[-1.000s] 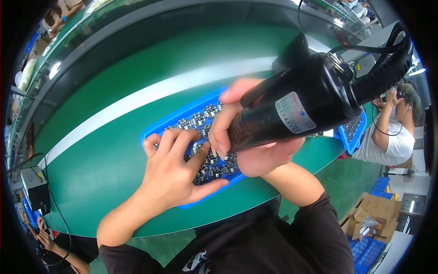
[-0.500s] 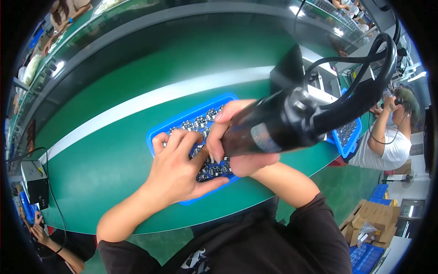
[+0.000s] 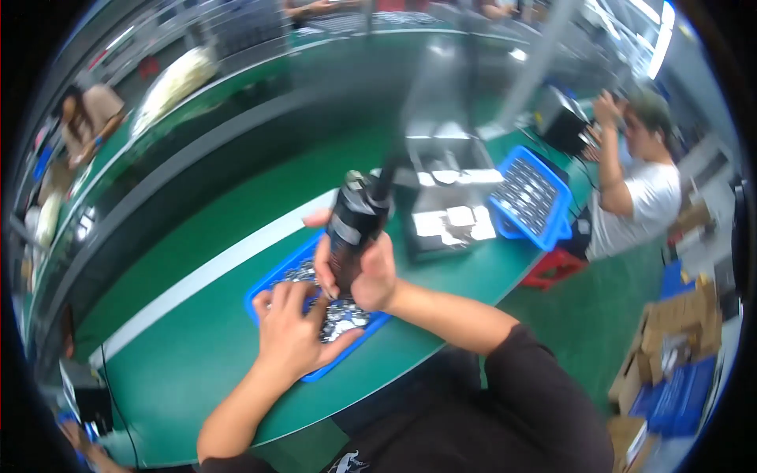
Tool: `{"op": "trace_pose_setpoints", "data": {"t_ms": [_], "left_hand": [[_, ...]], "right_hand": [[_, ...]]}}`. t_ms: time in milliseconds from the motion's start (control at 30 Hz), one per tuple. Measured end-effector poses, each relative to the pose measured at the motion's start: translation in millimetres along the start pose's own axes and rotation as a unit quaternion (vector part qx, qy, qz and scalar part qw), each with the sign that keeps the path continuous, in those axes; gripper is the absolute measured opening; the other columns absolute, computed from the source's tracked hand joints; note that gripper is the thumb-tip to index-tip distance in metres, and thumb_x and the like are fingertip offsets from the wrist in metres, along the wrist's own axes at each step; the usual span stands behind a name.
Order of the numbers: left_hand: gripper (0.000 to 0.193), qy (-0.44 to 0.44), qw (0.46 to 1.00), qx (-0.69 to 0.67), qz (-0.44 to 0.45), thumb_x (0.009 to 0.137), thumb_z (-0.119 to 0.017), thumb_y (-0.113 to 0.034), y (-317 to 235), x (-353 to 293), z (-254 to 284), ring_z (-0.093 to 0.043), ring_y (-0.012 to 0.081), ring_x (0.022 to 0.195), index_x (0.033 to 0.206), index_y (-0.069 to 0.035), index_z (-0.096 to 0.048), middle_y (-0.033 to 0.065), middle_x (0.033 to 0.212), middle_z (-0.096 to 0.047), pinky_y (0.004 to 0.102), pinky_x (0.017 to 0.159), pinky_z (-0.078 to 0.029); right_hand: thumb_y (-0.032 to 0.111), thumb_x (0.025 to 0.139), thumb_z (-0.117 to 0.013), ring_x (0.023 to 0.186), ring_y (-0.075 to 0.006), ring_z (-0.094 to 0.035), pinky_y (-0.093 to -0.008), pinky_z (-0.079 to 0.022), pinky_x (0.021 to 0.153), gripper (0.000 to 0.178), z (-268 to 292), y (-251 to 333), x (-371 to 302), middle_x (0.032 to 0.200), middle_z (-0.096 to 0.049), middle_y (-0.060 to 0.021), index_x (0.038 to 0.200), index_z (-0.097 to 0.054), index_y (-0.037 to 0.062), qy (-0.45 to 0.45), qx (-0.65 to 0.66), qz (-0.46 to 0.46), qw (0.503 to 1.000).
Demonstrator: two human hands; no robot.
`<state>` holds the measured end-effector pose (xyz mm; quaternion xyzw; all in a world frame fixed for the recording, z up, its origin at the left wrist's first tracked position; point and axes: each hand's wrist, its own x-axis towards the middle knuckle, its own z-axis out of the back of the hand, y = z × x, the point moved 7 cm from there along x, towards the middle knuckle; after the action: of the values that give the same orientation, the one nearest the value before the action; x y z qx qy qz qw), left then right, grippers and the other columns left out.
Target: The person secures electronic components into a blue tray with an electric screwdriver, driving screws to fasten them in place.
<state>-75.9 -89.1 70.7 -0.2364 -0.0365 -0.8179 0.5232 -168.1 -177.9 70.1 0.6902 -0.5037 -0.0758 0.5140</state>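
Note:
A blue tray point(image 3: 317, 376) on the green table holds several small round black-and-silver parts point(image 3: 345, 318), smeared by motion. My left hand point(image 3: 288, 329) rests over its near left side with fingers apart and bent down among the parts. I see nothing gripped in that hand, though its fingertips are partly hidden. Wrapped in my right hand point(image 3: 377, 280) is a black corded electric screwdriver point(image 3: 352, 225), upright above the tray. Its lower tip is hidden by my fingers, close to the left fingertips.
Beyond my right hand stands a metal-cased device point(image 3: 453, 225). Another blue tray point(image 3: 561, 206) with rows of parts lies to its right, near a seated person in a white shirt point(image 3: 646, 197). Cartons point(image 3: 682, 319) are on the floor; a boxy unit point(image 3: 85, 394) stands at left.
The view has swung up and to the right, bringing the device and second tray further into sight. The screwdriver appears smaller and more upright. Both hands stay at the same tray.

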Motion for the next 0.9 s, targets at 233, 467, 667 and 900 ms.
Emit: {"op": "trace_pose_setpoints", "data": {"t_ms": [233,467,667,900], "left_hand": [[0.054,-0.019,0.999,0.026,-0.013,0.063,-0.085,-0.046,-6,2,4,-0.052,0.031,0.104,0.096,-0.005,-0.072,0.0108,0.105,-0.059,0.0473,0.09,-0.032],[0.056,-0.022,0.999,0.013,-0.019,0.06,-0.087,-0.046,-11,-1,7,-0.053,0.03,0.102,0.094,-0.004,-0.072,0.0111,0.104,-0.059,0.047,0.09,-0.032],[0.055,-0.025,1.0,0.016,-0.009,0.06,-0.087,-0.048,-13,-6,9,-0.052,0.0285,0.102,0.09,-0.004,-0.074,0.0099,0.103,-0.058,0.0464,0.09,-0.032],[0.054,-0.018,1.0,0.003,0.001,0.065,-0.082,-0.052,-2,1,5,-0.052,0.0284,0.105,0.093,-0.006,-0.075,0.0098,0.104,-0.058,0.0472,0.091,-0.032]], "right_hand": [[0.08,0.092,-0.025,0.039,-0.0158,-0.049,-0.0286,-0.043,0.04,0.081,47,144,-12,0.059,-0.051,-0.0048,0.122,-0.045,0.0077,-0.138,-0.168,0.119,0.969],[0.071,0.098,-0.028,0.044,-0.0162,-0.05,-0.0312,-0.046,0.046,0.068,97,193,-20,0.061,-0.048,-0.0054,0.114,-0.044,0.0068,-0.215,-0.27,0.184,0.92],[0.069,0.098,-0.032,0.044,-0.0152,-0.05,-0.0288,-0.045,0.045,0.072,107,164,-26,0.061,-0.049,-0.0071,0.114,-0.045,0.0009,-0.211,-0.266,0.183,0.923],[0.079,0.092,-0.028,0.041,-0.0137,-0.047,-0.028,-0.041,0.039,0.083,100,148,-35,0.059,-0.049,-0.0048,0.12,-0.043,0.0019,-0.192,-0.216,0.112,0.951]]}}
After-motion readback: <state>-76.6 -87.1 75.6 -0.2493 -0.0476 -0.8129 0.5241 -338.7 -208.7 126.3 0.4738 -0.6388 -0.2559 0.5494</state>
